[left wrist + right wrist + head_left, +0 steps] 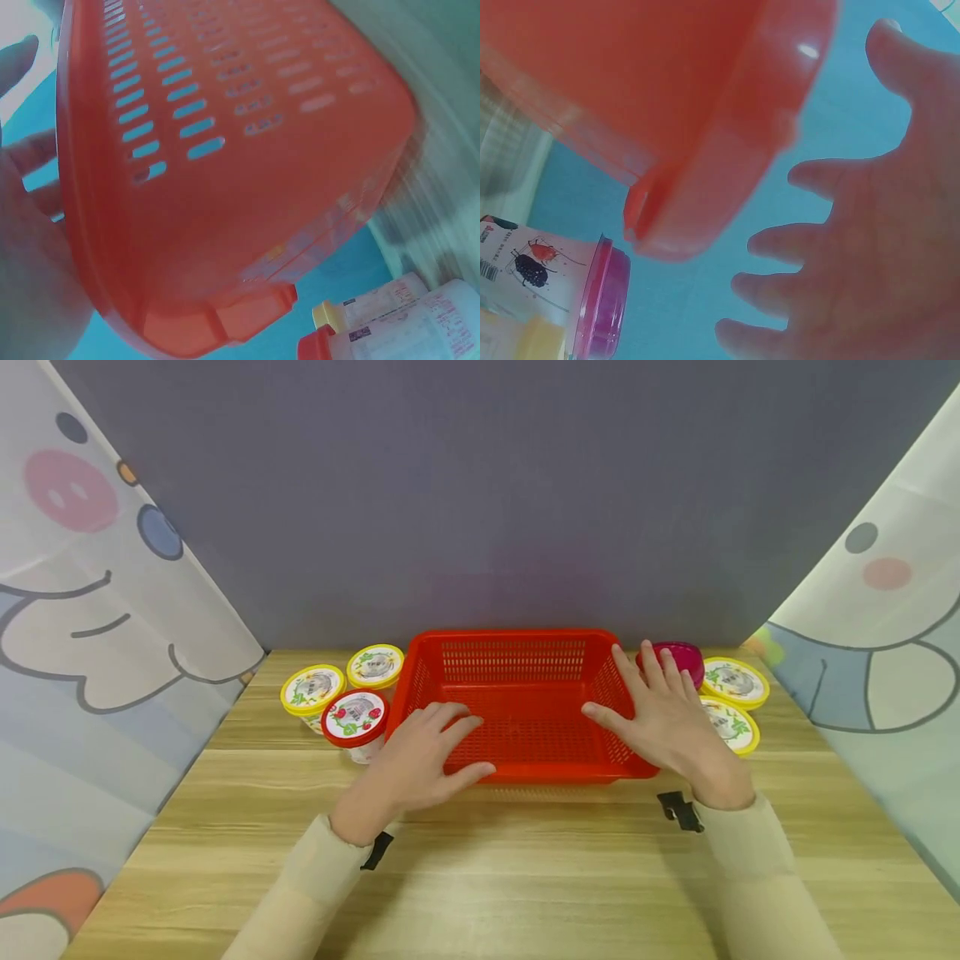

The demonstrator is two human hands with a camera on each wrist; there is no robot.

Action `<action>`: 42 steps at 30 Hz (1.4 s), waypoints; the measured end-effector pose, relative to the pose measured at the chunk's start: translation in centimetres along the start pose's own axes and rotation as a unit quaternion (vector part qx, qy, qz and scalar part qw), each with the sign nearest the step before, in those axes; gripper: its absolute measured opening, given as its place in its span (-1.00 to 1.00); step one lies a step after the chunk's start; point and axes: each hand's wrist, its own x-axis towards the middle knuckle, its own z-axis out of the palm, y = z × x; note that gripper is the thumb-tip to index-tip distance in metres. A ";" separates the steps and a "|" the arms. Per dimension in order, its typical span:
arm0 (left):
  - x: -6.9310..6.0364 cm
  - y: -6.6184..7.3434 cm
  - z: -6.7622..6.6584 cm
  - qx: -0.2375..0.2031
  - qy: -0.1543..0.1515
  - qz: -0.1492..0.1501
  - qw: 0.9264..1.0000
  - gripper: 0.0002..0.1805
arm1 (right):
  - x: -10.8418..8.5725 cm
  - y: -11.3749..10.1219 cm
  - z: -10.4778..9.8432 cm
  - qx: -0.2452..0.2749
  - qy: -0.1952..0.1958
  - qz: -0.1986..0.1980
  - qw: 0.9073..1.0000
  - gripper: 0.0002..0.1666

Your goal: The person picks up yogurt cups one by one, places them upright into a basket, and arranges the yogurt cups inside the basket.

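Observation:
A red plastic basket (517, 727) with slotted walls stands at the middle back of the table, and I see nothing inside it. My left hand (420, 760) is over its front left corner with fingers spread loosely. In the left wrist view this hand (37, 262) lies just beyond the basket rim (75, 187); whether it touches cannot be told. Over the basket's right side hovers my right hand (667, 722), fingers stretched out. The right wrist view shows a gap between that hand (877, 225) and the basket (705, 165).
Left of the basket stand two yellow-lidded cups (312, 687) and a red-lidded cup (356, 714). On its right are a purple-lidded cup (682, 660) and two yellow-lidded cups (737, 682). A grey panel (510, 510) rises behind; cartoon-printed curtains (885, 635) flank the wooden table (525, 877).

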 end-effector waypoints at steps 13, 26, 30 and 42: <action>-1.1 0.5 1.8 0.037 0.057 0.109 0.992 -0.53 | 0.0 0.7 0.0 -0.003 0.013 0.002 1.000 0.14; -1.2 0.3 2.4 0.076 0.087 0.119 0.986 -0.61 | 1.3 1.6 -1.1 -0.048 0.002 -0.008 0.999 0.18; -1.3 0.3 2.5 0.077 0.092 0.119 0.986 -0.60 | 1.7 1.8 -1.7 -0.056 -0.006 -0.009 0.998 0.17; -1.3 0.3 2.4 0.092 0.118 0.103 0.983 -0.51 | 3.1 2.3 -3.5 -0.065 -0.004 -0.002 0.998 0.17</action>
